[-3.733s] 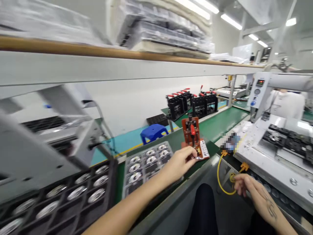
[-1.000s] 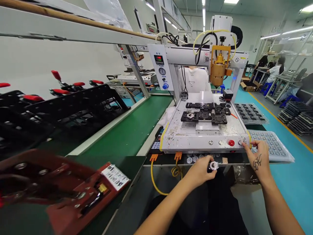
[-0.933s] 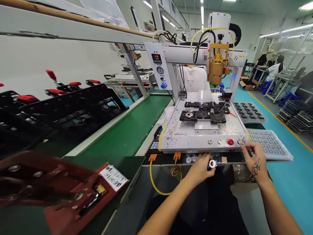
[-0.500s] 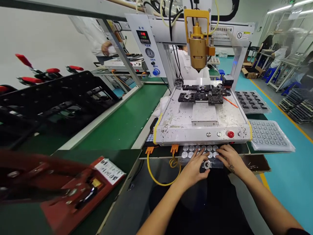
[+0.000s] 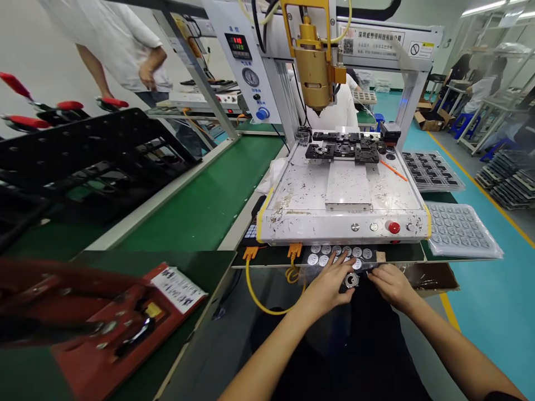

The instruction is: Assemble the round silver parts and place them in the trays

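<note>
Carefully, my left hand (image 5: 330, 285) pinches the small round metal part (image 5: 351, 279) while my right hand (image 5: 389, 283) rests loosely beside; I keep it level over the parts tray (image 5: 334, 255).

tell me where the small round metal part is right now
In the head view the round metal part sits low and centre-right, between the left hand and right hand, just below the tray of silver discs.

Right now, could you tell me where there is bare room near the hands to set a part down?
The green conveyor belt is bare between the black fixture rack and the white machine bed. The bed's front half is also free. It is crowded under its front edge, where the left hand and right hand meet at the round metal parts.
</note>
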